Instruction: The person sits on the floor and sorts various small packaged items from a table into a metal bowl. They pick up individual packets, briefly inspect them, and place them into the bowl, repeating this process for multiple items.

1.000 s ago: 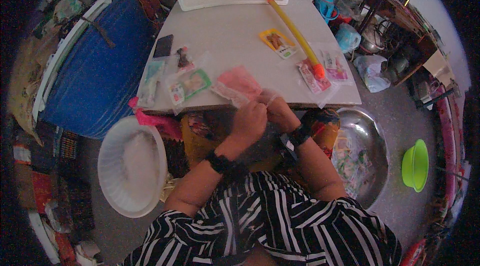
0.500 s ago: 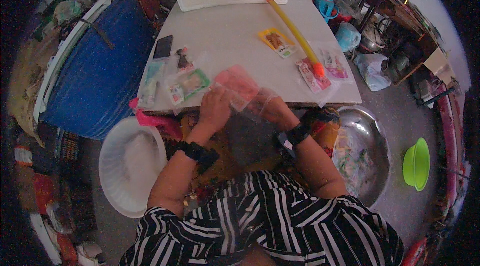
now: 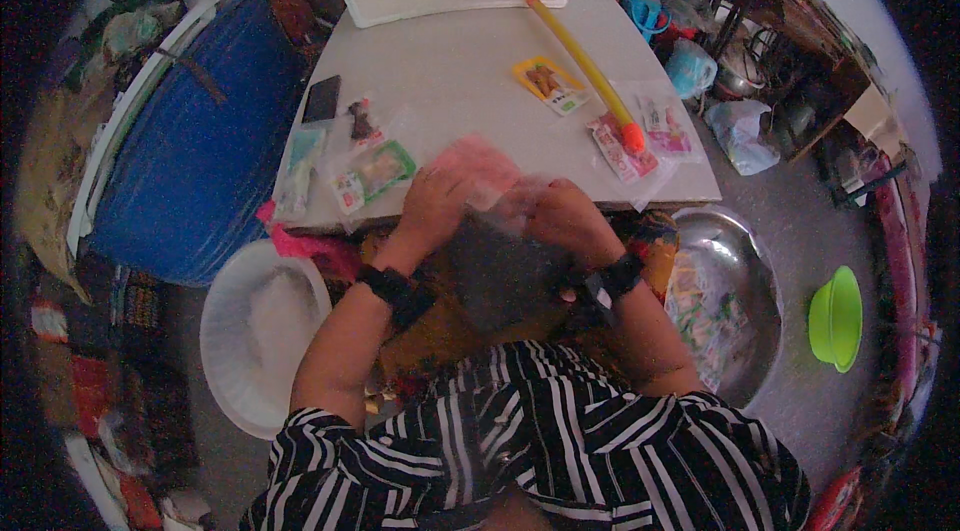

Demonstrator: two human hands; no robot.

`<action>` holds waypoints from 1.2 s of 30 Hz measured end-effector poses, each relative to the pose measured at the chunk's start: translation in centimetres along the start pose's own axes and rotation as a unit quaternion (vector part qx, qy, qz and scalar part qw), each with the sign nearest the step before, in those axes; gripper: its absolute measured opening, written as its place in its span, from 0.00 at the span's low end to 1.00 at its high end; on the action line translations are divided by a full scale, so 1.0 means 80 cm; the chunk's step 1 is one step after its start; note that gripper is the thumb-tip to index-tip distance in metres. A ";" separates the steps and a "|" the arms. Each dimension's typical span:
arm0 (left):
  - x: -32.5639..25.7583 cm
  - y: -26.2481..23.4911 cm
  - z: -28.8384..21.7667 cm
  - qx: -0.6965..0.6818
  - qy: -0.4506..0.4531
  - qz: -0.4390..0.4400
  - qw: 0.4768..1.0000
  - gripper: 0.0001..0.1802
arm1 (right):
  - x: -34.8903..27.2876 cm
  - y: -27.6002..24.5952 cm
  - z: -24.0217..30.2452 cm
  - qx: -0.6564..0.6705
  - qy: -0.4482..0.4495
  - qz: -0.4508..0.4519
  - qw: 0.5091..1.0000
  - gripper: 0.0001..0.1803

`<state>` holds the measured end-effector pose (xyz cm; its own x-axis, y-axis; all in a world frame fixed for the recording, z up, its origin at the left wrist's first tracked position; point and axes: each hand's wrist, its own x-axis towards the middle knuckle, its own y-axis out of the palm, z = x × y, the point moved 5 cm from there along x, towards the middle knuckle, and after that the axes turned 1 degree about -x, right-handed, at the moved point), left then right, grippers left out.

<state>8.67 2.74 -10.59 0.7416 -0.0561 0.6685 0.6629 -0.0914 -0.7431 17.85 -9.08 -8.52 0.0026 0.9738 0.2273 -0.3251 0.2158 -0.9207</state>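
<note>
At the near edge of the table, my left hand (image 3: pixel 437 203) is closed on the left side of a clear plastic bag (image 3: pixel 512 203). A flat pink piece (image 3: pixel 482 167), cloth or packet I cannot tell, lies against the bag just beyond my fingers. My right hand (image 3: pixel 572 221), a little blurred, has its fingers curled at the bag's right side. Left of my left hand lies a green-edged clear food packet (image 3: pixel 375 176). Farther right are a red-and-white packet (image 3: pixel 622 149) and a yellow snack packet (image 3: pixel 550 84).
A yellow tube with orange ends (image 3: pixel 580 56) lies across the table (image 3: pixel 440 61), near a white foam box (image 3: pixel 450 1). A phone (image 3: pixel 322 98) is at the left. Beside me are a white basin (image 3: pixel 225 331), a steel bowl (image 3: pixel 755 331) of packets and a green basin (image 3: pixel 836 321).
My right hand has moved slightly right and turned, its fingers now more curled at the bag. My left hand stays nearly in place. The view has shifted a little.
</note>
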 end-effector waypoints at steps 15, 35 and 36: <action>0.079 -0.083 -0.003 -0.210 -0.320 0.103 0.918 0.11 | -0.077 -0.002 -0.066 0.753 0.231 -0.279 0.549 0.10; -0.064 -0.001 -0.040 -0.632 -0.538 0.028 0.557 0.09 | -0.090 -0.004 0.011 0.762 0.194 -0.121 0.605 0.15; -0.080 0.010 -0.034 -0.648 -0.522 0.055 0.552 0.08 | -0.102 -0.009 0.005 0.745 0.218 -0.138 0.615 0.14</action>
<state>4.17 0.29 -15.37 0.8738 0.4088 -0.2633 0.4790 -0.8168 0.3215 17.71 -17.19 -9.62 0.3997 0.9116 -0.0961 -0.7599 0.3882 0.5215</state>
